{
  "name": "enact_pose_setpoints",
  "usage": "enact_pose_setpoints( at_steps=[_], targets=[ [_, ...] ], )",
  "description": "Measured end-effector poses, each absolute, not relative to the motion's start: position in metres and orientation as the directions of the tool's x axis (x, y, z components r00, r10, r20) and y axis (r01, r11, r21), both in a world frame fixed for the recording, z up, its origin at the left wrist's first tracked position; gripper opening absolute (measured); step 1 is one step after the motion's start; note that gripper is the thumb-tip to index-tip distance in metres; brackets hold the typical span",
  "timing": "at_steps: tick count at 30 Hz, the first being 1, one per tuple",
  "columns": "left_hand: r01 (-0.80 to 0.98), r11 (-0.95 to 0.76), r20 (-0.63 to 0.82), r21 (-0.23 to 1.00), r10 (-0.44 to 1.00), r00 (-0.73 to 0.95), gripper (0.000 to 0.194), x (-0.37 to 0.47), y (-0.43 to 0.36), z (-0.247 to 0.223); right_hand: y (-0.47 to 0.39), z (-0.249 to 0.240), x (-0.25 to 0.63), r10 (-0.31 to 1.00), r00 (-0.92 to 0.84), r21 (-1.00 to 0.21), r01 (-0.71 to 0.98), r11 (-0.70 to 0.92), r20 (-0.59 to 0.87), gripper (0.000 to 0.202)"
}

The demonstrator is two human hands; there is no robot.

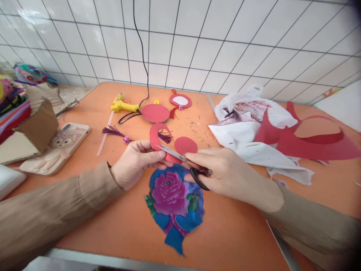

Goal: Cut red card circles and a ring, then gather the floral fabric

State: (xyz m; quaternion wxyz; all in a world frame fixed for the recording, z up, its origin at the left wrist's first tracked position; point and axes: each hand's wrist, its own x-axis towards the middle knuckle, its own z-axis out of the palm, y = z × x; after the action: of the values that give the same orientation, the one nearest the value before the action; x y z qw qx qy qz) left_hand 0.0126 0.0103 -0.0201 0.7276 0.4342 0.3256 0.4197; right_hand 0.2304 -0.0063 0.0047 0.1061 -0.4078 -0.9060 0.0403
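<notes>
My left hand [141, 160] pinches a curved red paper strip [155, 135], a ring shape with an open middle. In my right hand [225, 173] is a pair of scissors [176, 153] with black handles, its blades lying across the strip near my left thumb. A red paper disc [186, 145] shows just behind the scissors; whether it touches the table I cannot tell. Below both hands lies a blue cloth piece [196, 222] with a purple flower [170, 194]. Behind the strip, a dark purple tassel [165, 137] is partly hidden.
A yellow glue gun [124, 105] with its cord, a red disc [155, 113] and a red-rimmed oval pendant [180, 100] lie at the back. A purple tassel [114, 131] and a phone [60, 148] are left. White bags [239, 131] and red paper scraps [304, 143] lie right.
</notes>
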Motion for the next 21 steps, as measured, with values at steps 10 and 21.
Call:
enact_pose_setpoints(
  at_steps=[10, 21],
  targets=[
    [-0.281, 0.223, -0.082, 0.934, 0.895, 0.437, 0.008, 0.012, 0.0089, -0.0204, -0.0068, 0.0076, 0.2289, 0.741, -0.651, -0.138, 0.729, 0.671, 0.162, 0.005],
    [-0.28, 0.192, -0.054, 0.941, 0.898, 0.436, 0.01, 0.0128, 0.0088, -0.0206, -0.0072, 0.0058, 0.2282, 0.724, -0.659, -0.111, 0.719, 0.686, 0.204, 0.006]
  ],
)
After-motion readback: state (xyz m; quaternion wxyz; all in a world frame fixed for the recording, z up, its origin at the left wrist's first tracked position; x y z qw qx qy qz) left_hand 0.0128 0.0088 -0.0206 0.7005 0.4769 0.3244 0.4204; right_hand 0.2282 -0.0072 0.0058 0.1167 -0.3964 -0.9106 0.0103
